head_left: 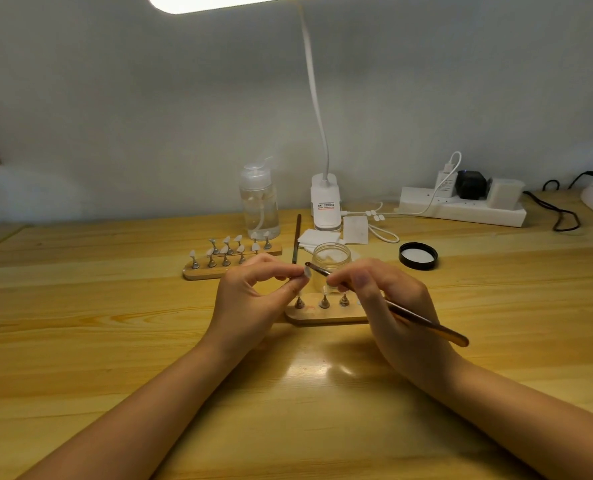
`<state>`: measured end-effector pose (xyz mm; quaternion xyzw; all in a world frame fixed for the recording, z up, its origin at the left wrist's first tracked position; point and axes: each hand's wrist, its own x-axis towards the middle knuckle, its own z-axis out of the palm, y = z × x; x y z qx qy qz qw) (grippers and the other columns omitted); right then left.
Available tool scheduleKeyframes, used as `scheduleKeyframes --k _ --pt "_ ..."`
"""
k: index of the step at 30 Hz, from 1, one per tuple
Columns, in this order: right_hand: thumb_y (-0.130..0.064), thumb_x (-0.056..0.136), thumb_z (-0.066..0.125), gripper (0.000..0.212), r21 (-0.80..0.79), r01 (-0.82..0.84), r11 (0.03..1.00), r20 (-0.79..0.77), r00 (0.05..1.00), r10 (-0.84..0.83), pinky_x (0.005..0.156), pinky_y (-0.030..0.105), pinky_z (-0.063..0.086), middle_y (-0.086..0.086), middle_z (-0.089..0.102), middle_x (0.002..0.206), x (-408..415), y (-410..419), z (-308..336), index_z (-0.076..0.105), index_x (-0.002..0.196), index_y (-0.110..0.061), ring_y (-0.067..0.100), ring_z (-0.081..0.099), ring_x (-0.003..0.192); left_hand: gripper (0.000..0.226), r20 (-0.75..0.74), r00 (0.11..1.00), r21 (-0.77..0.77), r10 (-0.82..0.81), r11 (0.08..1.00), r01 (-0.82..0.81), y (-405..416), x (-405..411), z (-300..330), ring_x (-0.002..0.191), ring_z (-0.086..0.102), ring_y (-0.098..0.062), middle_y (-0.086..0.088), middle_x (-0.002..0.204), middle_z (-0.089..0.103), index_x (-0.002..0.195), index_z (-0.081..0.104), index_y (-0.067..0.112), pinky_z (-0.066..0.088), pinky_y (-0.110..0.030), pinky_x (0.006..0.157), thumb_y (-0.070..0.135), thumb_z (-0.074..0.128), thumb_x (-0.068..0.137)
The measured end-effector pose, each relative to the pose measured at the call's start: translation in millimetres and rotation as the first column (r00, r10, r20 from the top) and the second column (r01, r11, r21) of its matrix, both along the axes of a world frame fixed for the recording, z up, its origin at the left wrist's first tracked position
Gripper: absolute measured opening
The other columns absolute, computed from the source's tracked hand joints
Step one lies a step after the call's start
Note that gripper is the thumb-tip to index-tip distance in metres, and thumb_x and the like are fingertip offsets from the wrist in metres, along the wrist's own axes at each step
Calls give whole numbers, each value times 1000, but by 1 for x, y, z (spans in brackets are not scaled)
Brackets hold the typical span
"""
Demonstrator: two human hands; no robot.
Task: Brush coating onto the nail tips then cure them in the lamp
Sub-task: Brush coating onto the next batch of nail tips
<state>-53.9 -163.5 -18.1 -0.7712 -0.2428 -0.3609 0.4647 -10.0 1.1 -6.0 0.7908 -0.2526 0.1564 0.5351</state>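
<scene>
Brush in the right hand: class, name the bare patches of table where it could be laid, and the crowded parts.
Bare wood lies left of the left hand, before the far holder, and right of the black lid, before the power strip. Crowded: around the jar, near holder, pads and cable.

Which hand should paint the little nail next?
The right hand. It already holds the brush, whose tip sits right by the nail tip. The left hand is busy pinching that nail tip.
</scene>
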Motion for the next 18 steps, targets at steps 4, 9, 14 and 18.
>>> scheduleKeyframes --k 4,9,14,18 --pt "-39 94 30 51 108 -84 991 -28 996 88 59 17 49 -5 61 68 -4 -1 -3 64 74 -7 4 61 66 22 -12 1000 -7 5 1000 -5 -1 0 0 78 57 -4 7 80 64 82 67 29 45 -12 72 9 71 73" --pt "-34 93 31 46 28 15 999 20 1000 -16 67 24 51 -1 63 79 2 1 0 65 85 -5 7 61 78 23 -18 1000 -9 5 1000 -5 -1 -1 1 79 56 -4 9 80 63 81 66 31 45 -10 71 9 71 73" --pt "-37 94 30 47 88 -37 995 2 999 37 66 17 49 -5 63 73 -1 0 -1 64 77 -9 3 62 72 24 -22 1000 -7 6 1000 -6 -1 -1 1 79 56 -4 9 80 63 81 66 30 45 -9 71 8 70 73" --pt "-36 93 30 44 84 1 996 19 1000 -3 66 19 50 -1 63 78 2 2 1 63 83 -9 6 61 76 21 -25 1000 0 -1 1000 1 0 -1 0 78 56 -3 8 79 63 84 67 27 45 -10 70 9 70 73"
